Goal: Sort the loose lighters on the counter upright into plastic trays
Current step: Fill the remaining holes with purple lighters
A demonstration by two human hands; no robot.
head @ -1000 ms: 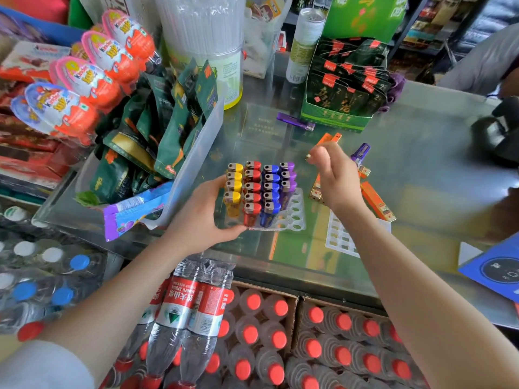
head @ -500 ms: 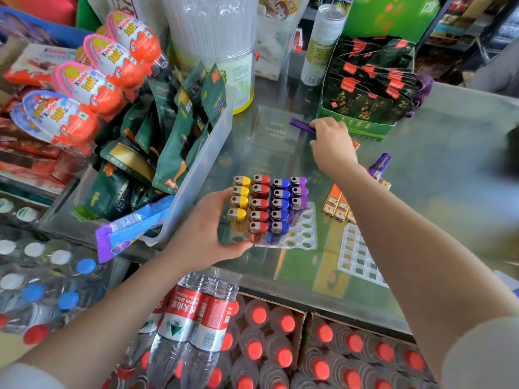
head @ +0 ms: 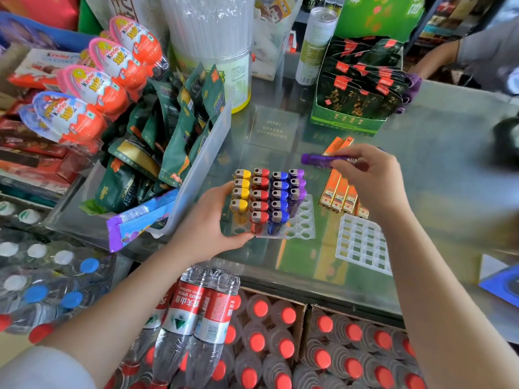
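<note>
- The right hand (head: 370,175) is raised over the glass counter (head: 438,175), its thumb and fingertips pinched on one end of a translucent purple plastic lighter (head: 323,159) that lies level in the air and points left.
- The left hand (head: 213,220) is half open, its thumb and fingers cupped around the near left corner of a clear plastic tray (head: 304,220) with rows of round holes.
- In that tray lighters stand upright in four colour columns: yellow lighters (head: 241,193) at the left, then red lighters (head: 259,199), blue lighters (head: 279,200) and purple lighters (head: 296,189).
- The tray's right-hand holes and a near-left hole are unfilled.
- Flat orange lighters (head: 338,195) lie side by side on the glass just right of the tray, partly under the right hand.
- A second, white grid tray (head: 362,245) lies flat nearer the counter edge, under the right forearm.
- A clear bin of dark green snack packets (head: 179,141) stands close beside the left hand.
- A green carton of dark sachets (head: 362,88) sits beyond the orange lighters.
</note>
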